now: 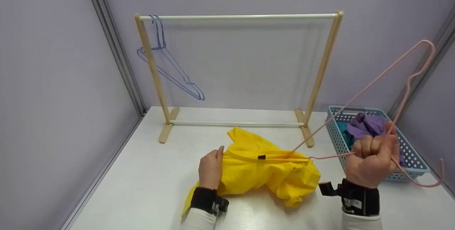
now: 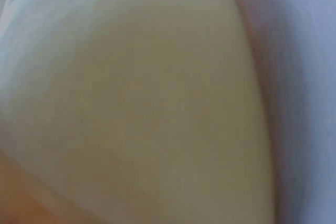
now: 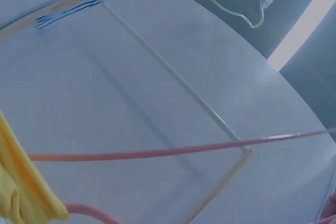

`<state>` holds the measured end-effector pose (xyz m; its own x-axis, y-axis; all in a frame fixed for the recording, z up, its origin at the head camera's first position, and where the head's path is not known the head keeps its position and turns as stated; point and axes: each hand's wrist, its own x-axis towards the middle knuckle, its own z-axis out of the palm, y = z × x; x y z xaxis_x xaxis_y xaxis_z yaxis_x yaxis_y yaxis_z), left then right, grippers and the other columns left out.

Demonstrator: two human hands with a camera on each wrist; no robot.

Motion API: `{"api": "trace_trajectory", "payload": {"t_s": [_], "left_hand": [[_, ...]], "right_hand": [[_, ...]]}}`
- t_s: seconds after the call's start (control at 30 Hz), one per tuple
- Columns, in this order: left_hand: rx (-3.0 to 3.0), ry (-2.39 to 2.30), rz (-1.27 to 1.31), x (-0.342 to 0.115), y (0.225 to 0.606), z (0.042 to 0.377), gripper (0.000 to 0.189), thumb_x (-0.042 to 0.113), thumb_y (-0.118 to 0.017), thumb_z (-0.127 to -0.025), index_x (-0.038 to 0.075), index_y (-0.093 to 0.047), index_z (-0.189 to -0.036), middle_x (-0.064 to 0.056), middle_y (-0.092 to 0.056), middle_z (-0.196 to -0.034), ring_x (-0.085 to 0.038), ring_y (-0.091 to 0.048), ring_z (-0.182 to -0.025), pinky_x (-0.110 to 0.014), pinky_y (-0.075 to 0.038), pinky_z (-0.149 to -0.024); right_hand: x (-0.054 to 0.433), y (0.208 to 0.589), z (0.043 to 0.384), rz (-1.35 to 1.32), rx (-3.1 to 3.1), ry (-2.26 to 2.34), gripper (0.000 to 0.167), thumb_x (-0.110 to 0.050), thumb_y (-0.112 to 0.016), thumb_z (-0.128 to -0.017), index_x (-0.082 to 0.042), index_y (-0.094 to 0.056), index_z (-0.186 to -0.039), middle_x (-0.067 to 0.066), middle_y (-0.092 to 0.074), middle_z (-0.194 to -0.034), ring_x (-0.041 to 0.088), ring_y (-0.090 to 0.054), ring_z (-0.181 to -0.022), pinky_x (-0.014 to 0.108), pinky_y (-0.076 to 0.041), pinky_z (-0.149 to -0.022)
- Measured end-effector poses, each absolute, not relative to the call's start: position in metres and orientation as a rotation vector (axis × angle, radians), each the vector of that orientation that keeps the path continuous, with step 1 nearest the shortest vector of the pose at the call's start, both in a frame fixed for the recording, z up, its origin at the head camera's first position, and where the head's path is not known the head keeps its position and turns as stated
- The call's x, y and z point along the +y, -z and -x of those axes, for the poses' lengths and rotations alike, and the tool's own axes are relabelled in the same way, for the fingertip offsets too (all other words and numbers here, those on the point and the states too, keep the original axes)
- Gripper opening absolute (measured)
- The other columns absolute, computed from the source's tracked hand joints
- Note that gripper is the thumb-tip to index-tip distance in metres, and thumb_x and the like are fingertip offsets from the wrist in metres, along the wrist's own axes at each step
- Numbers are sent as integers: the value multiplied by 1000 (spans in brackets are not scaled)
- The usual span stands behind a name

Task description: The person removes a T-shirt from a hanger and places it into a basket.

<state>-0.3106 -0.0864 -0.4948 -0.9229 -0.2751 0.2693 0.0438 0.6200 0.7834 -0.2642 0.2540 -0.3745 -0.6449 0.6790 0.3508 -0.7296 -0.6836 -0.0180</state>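
A yellow garment (image 1: 245,176) with a small black tag at its neckline lies bunched on the table. My left hand (image 1: 210,167) holds its left part, thumb on top. In my right hand (image 1: 373,159), fingers curled tightly, is a pink clothes hanger (image 1: 432,53). One end of the hanger runs into the garment's neck opening and is hidden there; the other shoulder rises to the upper right, and the hook sticks out at lower right. Blurred pale yellow cloth (image 2: 157,103) fills most of the left wrist view. The right wrist view shows the hanger rod (image 3: 147,154) beside yellow fabric (image 3: 26,182).
Behind the garment stands a rack with wooden posts (image 1: 323,59) and a white rail (image 1: 238,17). Blue hangers (image 1: 174,63) hang at its left end. A light blue basket (image 1: 336,134) holding purple cloth (image 1: 368,127) and teal cloth stands at right, partly behind my right hand.
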Motion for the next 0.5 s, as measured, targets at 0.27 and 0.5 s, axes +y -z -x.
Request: {"api": "trace_trajectory", "payload": {"t_s": [0.27,0.5], "left_hand": [[-2432,1204,-118,-85,491,308,48,32,-54,-108,13,-47,-64,5,-29,-61,-13,-35,-58,-26,-33,-60],[-2264,1296,-19,-85,488,304,49,29,-56,-107,14,-43,-63,8,-26,-60,-8,-30,-54,-22,-28,-57]], "right_hand": [[270,374,260,-575,-11,-2481,33,-12,-39,-112,10,-58,-127,2,-24,-58,14,-19,-42,23,-9,-45],[238,389,272,-1203,-877,-2398,37,3,-28,-111,17,-57,-130,5,-25,-63,17,-21,-50,28,-14,-46]]}}
